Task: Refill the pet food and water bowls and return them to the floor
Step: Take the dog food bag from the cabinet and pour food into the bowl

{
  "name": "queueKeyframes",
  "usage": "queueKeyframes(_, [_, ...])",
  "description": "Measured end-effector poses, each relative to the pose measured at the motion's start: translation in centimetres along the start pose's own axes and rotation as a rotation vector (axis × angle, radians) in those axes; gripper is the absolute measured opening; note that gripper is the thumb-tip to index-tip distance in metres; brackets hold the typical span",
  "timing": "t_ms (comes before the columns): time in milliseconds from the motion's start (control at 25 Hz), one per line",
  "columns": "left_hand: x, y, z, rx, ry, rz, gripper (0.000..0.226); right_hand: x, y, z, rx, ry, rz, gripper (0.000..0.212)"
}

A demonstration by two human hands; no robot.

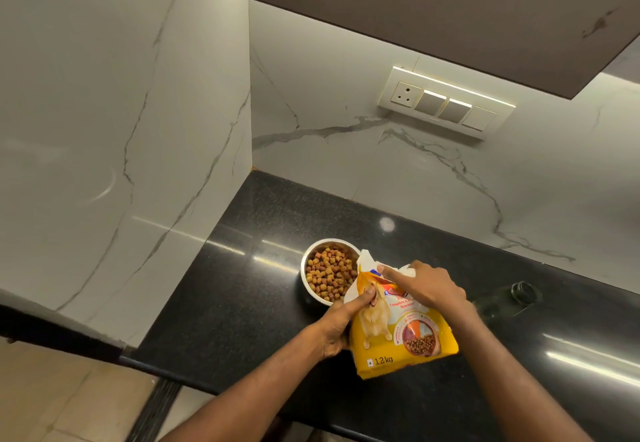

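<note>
A steel bowl (306, 280) full of brown and yellow kibble stands on the black counter (242, 303) near the wall corner. Just right of it a yellow pet food bag (398, 348) stands upright, marked 1.2 kg, its torn white top leaning over the bowl's right rim. My left hand (337, 325) grips the bag's left side, thumb on the front. My right hand (427, 284) pinches the crumpled top of the bag from the right. No water bowl is in view.
A dark glass bottle (505, 299) lies on its side on the counter right of my right arm. Marble walls meet behind the bowl, with a switch panel (446, 102) under a dark overhead cabinet (415, 2). The counter's left end drops to a tiled floor (52, 400).
</note>
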State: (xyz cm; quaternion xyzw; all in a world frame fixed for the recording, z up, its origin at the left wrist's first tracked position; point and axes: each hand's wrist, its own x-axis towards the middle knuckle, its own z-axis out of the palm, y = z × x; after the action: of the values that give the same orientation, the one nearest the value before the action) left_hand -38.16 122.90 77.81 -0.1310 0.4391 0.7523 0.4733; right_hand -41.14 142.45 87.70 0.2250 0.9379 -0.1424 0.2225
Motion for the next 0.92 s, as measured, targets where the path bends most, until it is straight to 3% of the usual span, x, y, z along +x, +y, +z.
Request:
queueKeyframes(280, [-0.5, 0.0, -0.4, 0.204, 0.049, 0.066, 0.071, -2.7, 3.6, 3.9, 0.378, 0.173, -0.103, 0.076])
queueKeyframes(440, [-1.8, 0.3, -0.6, 0.397, 0.054, 0.248, 0.078, -4.5, 5.2, 6.5, 0.616, 0.274, -0.173, 0.063])
queueKeyframes(640, [-3.8, -0.5, 0.5, 0.631, 0.163, 0.361, 0.099, -6.7, 7.5, 8.6, 0.802, 0.288, -0.252, 0.082])
queueKeyframes(800, [-5.4, -1.8, 0.6, 0.765, 0.228, 0.386, 0.086, -8.3, 9.3, 9.7, 0.729, 0.236, -0.334, 0.082])
queueKeyframes(920, [-7.7, -1.5, 0.9, 1.08, 0.297, 0.47, 0.083, -9.6, 11.2, 9.7, 0.71, 0.281, -0.412, 0.087])
